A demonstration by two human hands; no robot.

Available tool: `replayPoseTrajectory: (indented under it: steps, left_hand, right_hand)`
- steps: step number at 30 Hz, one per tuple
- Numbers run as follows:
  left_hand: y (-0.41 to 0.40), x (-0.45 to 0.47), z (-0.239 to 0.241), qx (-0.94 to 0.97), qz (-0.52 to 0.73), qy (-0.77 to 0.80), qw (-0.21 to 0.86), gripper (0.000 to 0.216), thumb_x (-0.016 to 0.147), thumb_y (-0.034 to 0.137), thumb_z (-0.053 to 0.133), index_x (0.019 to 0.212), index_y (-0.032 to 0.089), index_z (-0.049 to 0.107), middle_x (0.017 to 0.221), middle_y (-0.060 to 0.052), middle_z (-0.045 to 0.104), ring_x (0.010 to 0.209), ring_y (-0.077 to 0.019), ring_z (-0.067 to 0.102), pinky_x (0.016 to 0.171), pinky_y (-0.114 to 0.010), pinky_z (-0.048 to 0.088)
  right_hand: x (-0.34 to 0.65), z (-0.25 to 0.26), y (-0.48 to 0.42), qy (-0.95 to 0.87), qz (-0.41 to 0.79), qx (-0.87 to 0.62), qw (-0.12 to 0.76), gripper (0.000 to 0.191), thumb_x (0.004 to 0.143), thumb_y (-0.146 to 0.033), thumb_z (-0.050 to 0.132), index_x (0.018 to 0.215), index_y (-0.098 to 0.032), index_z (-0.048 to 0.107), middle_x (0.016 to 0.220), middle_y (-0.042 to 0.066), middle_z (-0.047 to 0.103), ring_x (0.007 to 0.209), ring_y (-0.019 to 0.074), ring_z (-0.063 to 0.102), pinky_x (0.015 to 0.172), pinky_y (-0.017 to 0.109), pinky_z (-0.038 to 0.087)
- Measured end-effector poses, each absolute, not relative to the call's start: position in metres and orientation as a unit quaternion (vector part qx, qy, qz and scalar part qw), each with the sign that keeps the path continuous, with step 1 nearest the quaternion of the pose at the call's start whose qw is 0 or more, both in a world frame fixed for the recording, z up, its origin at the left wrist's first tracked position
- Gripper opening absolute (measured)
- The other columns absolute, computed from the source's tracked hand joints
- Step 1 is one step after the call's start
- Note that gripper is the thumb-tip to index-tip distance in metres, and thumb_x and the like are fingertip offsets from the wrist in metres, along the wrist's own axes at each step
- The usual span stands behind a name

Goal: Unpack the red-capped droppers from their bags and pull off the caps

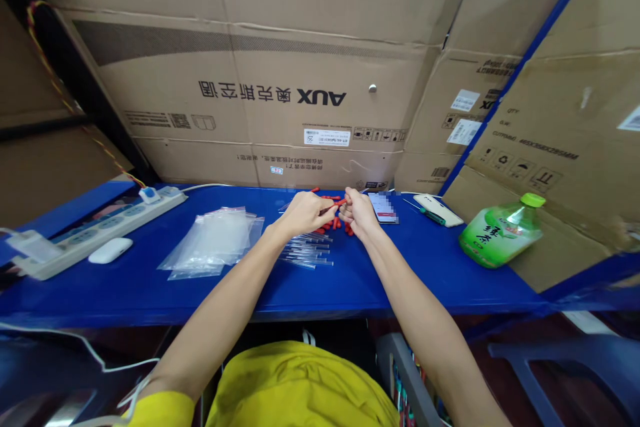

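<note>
My left hand and my right hand meet over the back of a blue table, fingers pinched together. Between them they hold a small red piece. Several more red pieces lie scattered on the table just under and behind the hands. Several clear thin tubes lie in a row below my left hand. A stack of clear plastic bags lies to the left of the tubes.
A white power strip and a white mouse-like object sit at the left. A phone, a screwdriver, a white case and a green bottle lie at the right. Cardboard boxes wall the back.
</note>
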State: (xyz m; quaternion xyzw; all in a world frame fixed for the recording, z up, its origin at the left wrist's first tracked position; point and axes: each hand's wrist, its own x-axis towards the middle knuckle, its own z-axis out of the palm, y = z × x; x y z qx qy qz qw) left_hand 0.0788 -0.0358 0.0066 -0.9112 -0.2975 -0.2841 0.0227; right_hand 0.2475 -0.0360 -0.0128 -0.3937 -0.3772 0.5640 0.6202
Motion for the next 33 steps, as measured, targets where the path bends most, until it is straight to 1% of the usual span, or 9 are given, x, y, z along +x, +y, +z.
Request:
replayPoseTrajectory:
  steps: [3, 15, 18, 21, 25, 27, 29, 31, 33]
  left_hand:
    - [-0.036, 0.079, 0.008, -0.911, -0.286, -0.296, 0.020, 0.045, 0.100, 0.036, 0.044, 0.061, 0.018, 0.060, 0.056, -0.004, 0.060, 0.048, -0.0135, 0.043, 0.057, -0.032, 0.023]
    - [-0.038, 0.077, 0.012, -0.914, -0.292, -0.280, 0.008, 0.046, 0.100, 0.038, 0.042, 0.060, 0.019, 0.054, 0.052, -0.001, 0.054, 0.046, -0.0129, 0.039, 0.056, -0.033, 0.022]
    - [-0.037, 0.077, 0.010, -0.913, -0.291, -0.285, 0.006, 0.046, 0.100, 0.039, 0.043, 0.061, 0.020, 0.055, 0.053, -0.001, 0.054, 0.047, -0.0135, 0.042, 0.057, -0.032, 0.023]
    - [-0.035, 0.075, 0.007, -0.912, -0.277, -0.301, 0.009, 0.046, 0.102, 0.040, 0.041, 0.064, 0.020, 0.057, 0.056, -0.003, 0.058, 0.051, -0.0150, 0.047, 0.058, -0.032, 0.026]
    - [-0.033, 0.071, 0.003, -0.910, -0.253, -0.327, -0.005, 0.043, 0.105, 0.045, 0.039, 0.079, 0.020, 0.063, 0.071, -0.004, 0.067, 0.064, -0.0188, 0.059, 0.061, -0.030, 0.031]
    - [-0.033, 0.071, 0.001, -0.908, -0.256, -0.332, -0.025, 0.036, 0.105, 0.043, 0.040, 0.092, 0.021, 0.065, 0.083, -0.005, 0.071, 0.073, -0.0210, 0.063, 0.065, -0.030, 0.036]
    - [-0.033, 0.074, -0.001, -0.904, -0.268, -0.331, -0.047, 0.029, 0.105, 0.037, 0.040, 0.105, 0.022, 0.065, 0.094, -0.006, 0.074, 0.083, -0.0227, 0.067, 0.072, -0.031, 0.042]
    - [-0.032, 0.078, -0.005, -0.900, -0.279, -0.330, -0.063, 0.026, 0.103, 0.031, 0.040, 0.109, 0.021, 0.063, 0.100, -0.007, 0.074, 0.090, -0.0240, 0.068, 0.079, -0.032, 0.045]
    - [-0.031, 0.083, -0.009, -0.895, -0.283, -0.336, -0.077, 0.024, 0.102, 0.028, 0.040, 0.104, 0.021, 0.063, 0.101, -0.009, 0.074, 0.093, -0.0249, 0.068, 0.082, -0.034, 0.047]
  right_hand:
    - [0.248, -0.012, -0.036, -0.366, 0.569, -0.390, 0.624, 0.042, 0.092, -0.037, 0.056, 0.061, -0.025, 0.030, 0.039, -0.014, 0.016, 0.032, 0.0045, 0.013, 0.032, 0.017, 0.015]
    - [0.249, -0.012, -0.033, -0.363, 0.573, -0.387, 0.624, 0.041, 0.091, -0.038, 0.057, 0.062, -0.025, 0.031, 0.040, -0.014, 0.016, 0.033, 0.0047, 0.012, 0.033, 0.017, 0.015]
    - [0.248, -0.014, -0.034, -0.383, 0.557, -0.392, 0.624, 0.044, 0.091, -0.042, 0.058, 0.060, -0.026, 0.031, 0.041, -0.013, 0.015, 0.034, 0.0051, 0.012, 0.034, 0.019, 0.014]
    - [0.247, -0.018, -0.034, -0.438, 0.519, -0.392, 0.621, 0.050, 0.090, -0.051, 0.059, 0.058, -0.026, 0.030, 0.041, -0.012, 0.018, 0.036, 0.0058, 0.014, 0.036, 0.021, 0.014]
    - [0.249, -0.024, -0.035, -0.533, 0.414, -0.418, 0.608, 0.059, 0.089, -0.065, 0.058, 0.055, -0.026, 0.031, 0.043, -0.008, 0.026, 0.041, 0.0086, 0.023, 0.041, 0.024, 0.022]
    - [0.249, -0.026, -0.036, -0.581, 0.344, -0.433, 0.597, 0.060, 0.091, -0.066, 0.056, 0.053, -0.024, 0.036, 0.046, -0.004, 0.036, 0.047, 0.0112, 0.035, 0.046, 0.025, 0.030]
    - [0.249, -0.027, -0.037, -0.629, 0.291, -0.428, 0.580, 0.059, 0.094, -0.065, 0.051, 0.054, -0.022, 0.045, 0.053, 0.000, 0.049, 0.057, 0.0143, 0.048, 0.054, 0.025, 0.037]
    - [0.248, -0.027, -0.039, -0.662, 0.254, -0.423, 0.564, 0.059, 0.098, -0.063, 0.045, 0.057, -0.021, 0.053, 0.060, 0.002, 0.059, 0.064, 0.0162, 0.055, 0.060, 0.025, 0.040]
    - [0.247, -0.027, -0.040, -0.672, 0.223, -0.429, 0.561, 0.062, 0.100, -0.061, 0.041, 0.055, -0.021, 0.054, 0.060, 0.003, 0.060, 0.062, 0.0162, 0.055, 0.060, 0.025, 0.039]
